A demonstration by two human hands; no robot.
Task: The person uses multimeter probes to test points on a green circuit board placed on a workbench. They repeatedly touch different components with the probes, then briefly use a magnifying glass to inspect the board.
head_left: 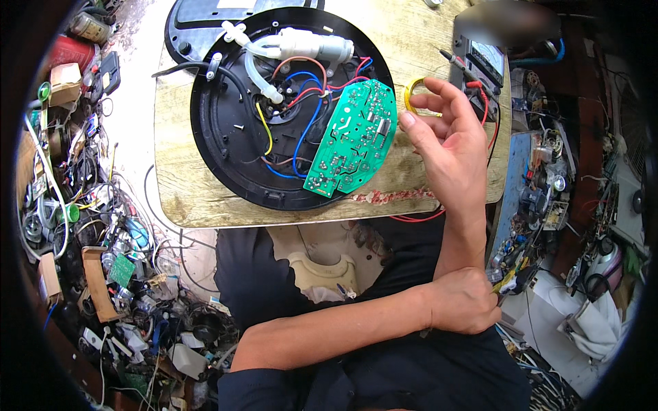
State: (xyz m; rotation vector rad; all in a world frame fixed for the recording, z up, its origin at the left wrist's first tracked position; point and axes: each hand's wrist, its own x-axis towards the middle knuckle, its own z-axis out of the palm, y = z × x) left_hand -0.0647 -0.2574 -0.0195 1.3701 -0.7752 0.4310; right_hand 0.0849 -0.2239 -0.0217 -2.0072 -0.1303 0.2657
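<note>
My right hand (445, 137) is raised over the right edge of the wooden board (185, 198), fingers loosely spread and holding nothing. Its fingertips hover beside a small yellow ring (410, 92) lying on the board. My left arm crosses my body, and my left hand (466, 301) is curled against my right forearm near the elbow. On the board lies an opened round black appliance base (219, 144). It holds a green circuit board (353, 137), a white pump with tubes (305, 44) and coloured wires.
A multimeter (483, 61) with red and black probe leads sits behind my right hand. A cream plastic part (322, 270) rests on my lap. Heaps of electronic scrap (82, 205) cover the floor at left. A cluttered parts shelf (548, 185) stands at right.
</note>
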